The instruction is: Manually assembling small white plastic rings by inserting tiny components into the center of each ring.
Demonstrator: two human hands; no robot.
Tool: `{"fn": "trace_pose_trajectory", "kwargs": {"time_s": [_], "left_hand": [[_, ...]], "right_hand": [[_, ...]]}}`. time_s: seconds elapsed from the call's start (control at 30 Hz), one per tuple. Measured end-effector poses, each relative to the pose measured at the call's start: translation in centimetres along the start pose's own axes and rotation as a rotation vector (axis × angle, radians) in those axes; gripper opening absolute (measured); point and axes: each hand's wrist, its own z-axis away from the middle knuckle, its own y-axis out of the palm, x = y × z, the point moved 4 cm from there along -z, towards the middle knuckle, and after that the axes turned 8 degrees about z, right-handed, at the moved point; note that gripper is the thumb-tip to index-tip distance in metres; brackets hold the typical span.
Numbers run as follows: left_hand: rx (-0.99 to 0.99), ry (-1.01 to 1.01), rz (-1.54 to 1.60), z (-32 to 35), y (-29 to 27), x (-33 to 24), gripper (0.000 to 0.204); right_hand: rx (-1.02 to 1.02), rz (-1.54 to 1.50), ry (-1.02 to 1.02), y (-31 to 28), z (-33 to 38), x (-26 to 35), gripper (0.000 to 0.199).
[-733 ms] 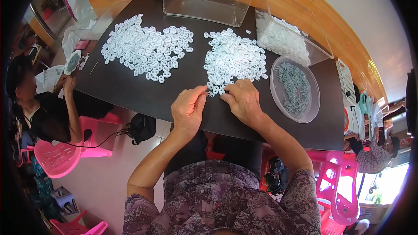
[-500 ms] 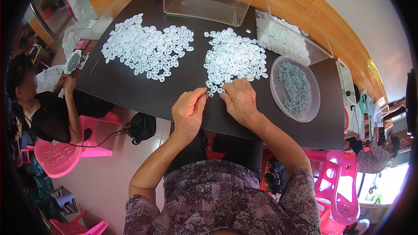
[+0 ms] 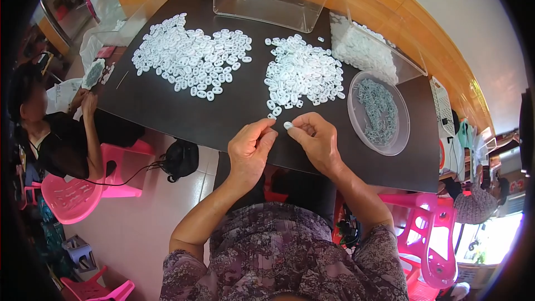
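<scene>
Left hand (image 3: 248, 150), one: thumb and forefinger drawn close together, other fingers curled; whether anything is pinched between them cannot be told. Right hand (image 3: 319, 145), one: thumb and forefinger closed on a small white piece (image 3: 288, 125), held in the gap between the two hands. Dark table (image 3: 184, 125), one: beneath and beyond both hands. Loose white oval (image 3: 271, 116), one: just beyond the left fingertips. Round clear tub (image 3: 407, 125), one: to the right of the right hand, holding grey-blue small parts (image 3: 379, 108). Right-hand pile of white ovals (image 3: 304, 72), two-holed: ahead of the right hand. Left-hand pile of like ovals (image 3: 189, 58): ahead and left of the left hand. Clear rectangular box (image 3: 270, 11), one: farthest ahead of the hands, beyond both piles.
</scene>
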Motion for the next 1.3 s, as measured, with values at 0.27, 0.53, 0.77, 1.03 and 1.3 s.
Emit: {"fn": "trace_pose_trajectory", "kwargs": {"time_s": [0.27,0.53,0.77,1.03,1.3], "left_hand": [[-0.070,0.351,-0.350,-0.8,0.2,-1.5,0.023],[0.161,0.499,-0.773,-3.7,0.8,-0.4,0.022],[0.186,0.607,-0.839,-3.8,1.6,-0.2,0.007],[0.178,0.581,-0.797,-2.7,1.2,-1.0,0.011],[0.266,-0.040,-0.199,-1.6,2.0,-2.2,0.006]], "right_hand": [[-0.079,0.270,-0.256,-0.2,-0.5,0.1,0.010],[-0.186,0.632,-0.458,-1.4,-1.0,-0.6,0.009],[-0.211,0.647,-0.481,-1.8,-0.2,-0.6,0.008],[-0.388,0.686,-0.563,-9.2,0.6,-0.9,0.003],[-0.293,0.556,-0.047,-14.6,-1.3,-7.8,0.007]]}}
